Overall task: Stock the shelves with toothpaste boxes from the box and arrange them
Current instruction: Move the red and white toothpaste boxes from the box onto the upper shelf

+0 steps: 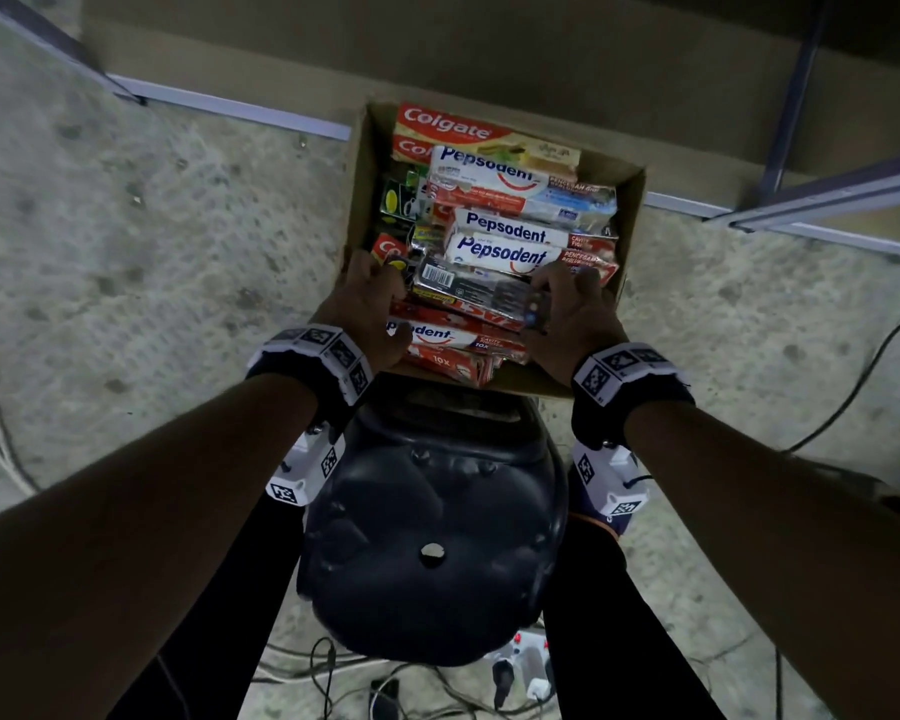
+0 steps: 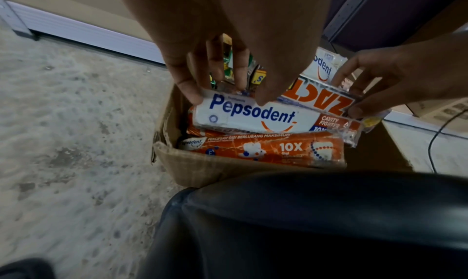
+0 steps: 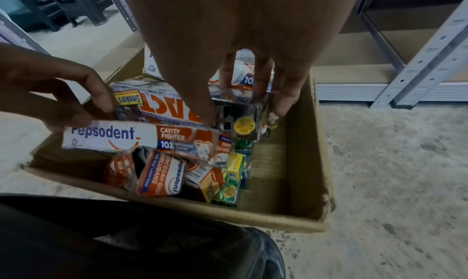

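An open cardboard box on the concrete floor holds several Colgate and Pepsodent toothpaste packs. At its near end my two hands hold a silver-and-orange Zact pack lying on a white Pepsodent Cavity Fighter pack. My left hand grips the left ends of both packs, fingers behind and thumb in front. My right hand curls over the Zact pack's right end. Both packs sit slightly above the other stock. More orange Pepsodent packs lie beneath.
A grey metal shelf frame with a low brown board stands just behind the box. A black stool is between my arms, touching the box's near wall. Cables and a power strip lie on the floor.
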A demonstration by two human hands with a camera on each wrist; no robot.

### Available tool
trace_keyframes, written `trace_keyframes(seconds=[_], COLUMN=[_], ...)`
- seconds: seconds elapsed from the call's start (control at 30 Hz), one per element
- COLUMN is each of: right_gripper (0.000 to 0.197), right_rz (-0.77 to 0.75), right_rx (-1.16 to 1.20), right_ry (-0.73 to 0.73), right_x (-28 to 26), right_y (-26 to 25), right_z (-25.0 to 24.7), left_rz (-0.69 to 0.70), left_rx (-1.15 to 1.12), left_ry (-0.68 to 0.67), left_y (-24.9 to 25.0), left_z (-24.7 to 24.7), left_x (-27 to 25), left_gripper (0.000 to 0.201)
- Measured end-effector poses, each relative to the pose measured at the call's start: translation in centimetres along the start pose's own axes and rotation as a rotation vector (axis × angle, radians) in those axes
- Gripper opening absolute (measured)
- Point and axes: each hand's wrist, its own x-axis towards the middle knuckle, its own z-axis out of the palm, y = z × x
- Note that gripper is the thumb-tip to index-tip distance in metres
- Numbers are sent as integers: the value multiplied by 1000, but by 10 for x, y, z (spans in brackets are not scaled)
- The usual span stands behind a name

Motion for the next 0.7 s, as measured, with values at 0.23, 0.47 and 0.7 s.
trace_keyframes(seconds=[0.23, 0.47, 0.7], right_gripper=[52, 47, 53], right_rz=[32, -63, 57], right_rx=[-60, 84, 143], right_ry=[-49, -89, -223], right_x=[3, 0, -29], right_y=[2, 0, 4], right_z=[-3, -23, -31], left_rz=[-6, -12, 60], left_rx=[164, 471, 471], left_ry=[1, -149, -203], left_y=[9, 5, 16], left_z=[5, 3, -14], left_x=[-5, -3, -4], left_gripper=[48, 55, 51])
